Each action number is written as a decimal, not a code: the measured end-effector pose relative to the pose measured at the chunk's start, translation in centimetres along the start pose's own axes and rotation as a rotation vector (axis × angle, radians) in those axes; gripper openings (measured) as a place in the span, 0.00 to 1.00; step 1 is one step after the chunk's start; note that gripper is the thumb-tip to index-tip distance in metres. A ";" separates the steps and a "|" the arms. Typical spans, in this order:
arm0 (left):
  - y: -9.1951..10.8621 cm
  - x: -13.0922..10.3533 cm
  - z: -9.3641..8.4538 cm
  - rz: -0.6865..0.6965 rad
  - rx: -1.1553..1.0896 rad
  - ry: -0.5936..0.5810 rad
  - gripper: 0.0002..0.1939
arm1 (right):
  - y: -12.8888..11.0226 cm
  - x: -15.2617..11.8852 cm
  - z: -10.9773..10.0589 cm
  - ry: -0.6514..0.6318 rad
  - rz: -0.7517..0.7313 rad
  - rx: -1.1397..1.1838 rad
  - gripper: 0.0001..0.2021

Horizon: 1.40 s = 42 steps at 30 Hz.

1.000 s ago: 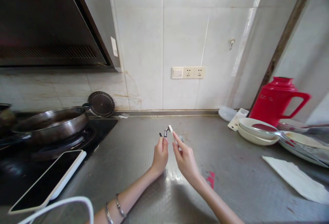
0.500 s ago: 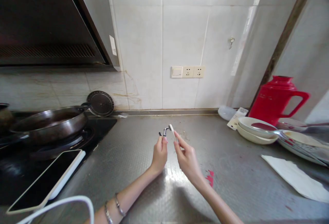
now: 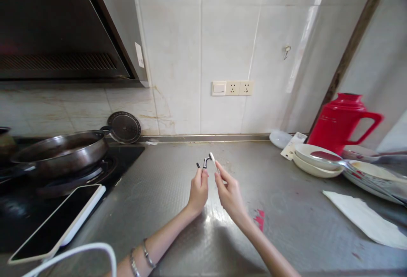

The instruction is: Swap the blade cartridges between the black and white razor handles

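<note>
Above the middle of the metal counter, my left hand [image 3: 199, 190] is closed around a small bent black-and-silver piece [image 3: 205, 161], with a short black stub showing beside it. Its lower part is hidden in my fingers, and its exact kind is too small to make out. My right hand [image 3: 229, 190] pinches what looks like a slim white toothbrush [image 3: 213, 158], its head tilted up to the left. That head meets or nearly meets the tip of the bent piece. Most of the handle is hidden behind my fingers.
A phone [image 3: 57, 222] with a white cable [image 3: 92, 246] lies at the left by the stove, where a pan [image 3: 63, 154] sits. At right stand a red thermos [image 3: 337, 120], stacked bowls [image 3: 318, 169] and a folded white paper [image 3: 365, 217].
Both hands keep the same grips and nearly the same place. The bent piece and the white head have shifted only very slightly.
</note>
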<state>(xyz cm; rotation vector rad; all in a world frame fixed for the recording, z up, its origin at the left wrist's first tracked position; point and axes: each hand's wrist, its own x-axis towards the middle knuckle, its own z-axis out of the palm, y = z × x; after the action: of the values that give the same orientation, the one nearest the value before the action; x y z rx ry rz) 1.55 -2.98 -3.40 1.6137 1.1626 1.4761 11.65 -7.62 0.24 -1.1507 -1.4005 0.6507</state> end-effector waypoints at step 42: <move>0.0 0.3 -0.2 0.035 -0.014 0.020 0.16 | 0.7 0.3 -0.5 0.004 -0.405 -0.269 0.23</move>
<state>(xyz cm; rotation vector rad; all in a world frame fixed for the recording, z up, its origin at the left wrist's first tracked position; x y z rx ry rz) 1.38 -2.70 -3.24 1.6210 1.1376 1.5230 12.35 -7.25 -0.16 -1.0259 -1.6919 0.1759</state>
